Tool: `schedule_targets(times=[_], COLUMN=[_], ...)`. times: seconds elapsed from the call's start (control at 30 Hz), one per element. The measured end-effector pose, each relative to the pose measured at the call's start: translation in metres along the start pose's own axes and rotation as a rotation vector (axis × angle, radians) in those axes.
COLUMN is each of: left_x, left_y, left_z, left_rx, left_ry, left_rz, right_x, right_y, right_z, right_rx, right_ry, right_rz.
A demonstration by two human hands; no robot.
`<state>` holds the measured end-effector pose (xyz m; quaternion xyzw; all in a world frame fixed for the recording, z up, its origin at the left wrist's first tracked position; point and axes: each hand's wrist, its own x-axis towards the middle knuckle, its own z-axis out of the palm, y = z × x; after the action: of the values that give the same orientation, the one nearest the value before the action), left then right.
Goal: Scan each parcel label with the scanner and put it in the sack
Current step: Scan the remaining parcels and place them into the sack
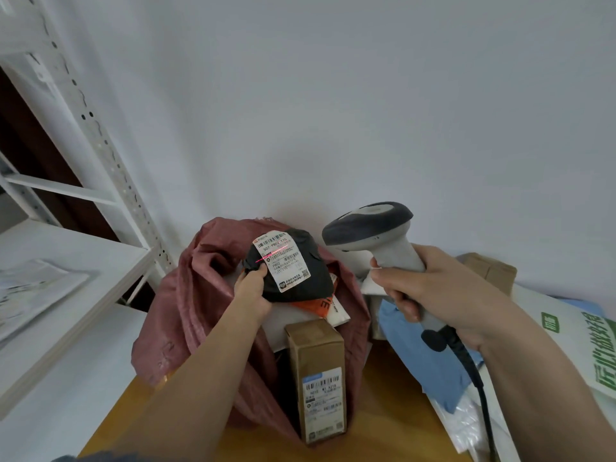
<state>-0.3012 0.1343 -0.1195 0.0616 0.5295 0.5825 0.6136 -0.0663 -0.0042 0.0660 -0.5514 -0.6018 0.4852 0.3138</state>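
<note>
My left hand [252, 291] grips a black soft parcel [303, 275] by its left edge, holding it above the open red sack [190, 295]. A white label [283, 258] on the parcel faces up, and a red scan line crosses it. My right hand [430, 295] holds the grey scanner [370, 228] by its handle, head pointed left at the label. A black cable [480, 388] runs down from the handle. Inside the sack stand a tall brown box [316, 378] with a label and an orange-and-white mailer [325, 306].
White metal shelving [83, 255] stands at the left with a bagged item on it. At the right lie a blue mailer [430, 358], a white bag with green print [583, 348], a clear plastic bag and a brown carton [490, 268]. The sack sits on a yellow surface [393, 421].
</note>
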Motion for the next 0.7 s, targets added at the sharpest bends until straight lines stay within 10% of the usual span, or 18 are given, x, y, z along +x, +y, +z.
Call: schedule_targets(times=[0.7], left_x=[0.006], left_y=[0.066], left_z=[-0.064], left_rx=[0.358], left_ry=[0.137], left_rz=[-0.175], right_x=[0.032], right_y=[-0.013], right_z=[0.057], right_rx=[0.008], right_ry=[-0.025], right_rz=[0.08])
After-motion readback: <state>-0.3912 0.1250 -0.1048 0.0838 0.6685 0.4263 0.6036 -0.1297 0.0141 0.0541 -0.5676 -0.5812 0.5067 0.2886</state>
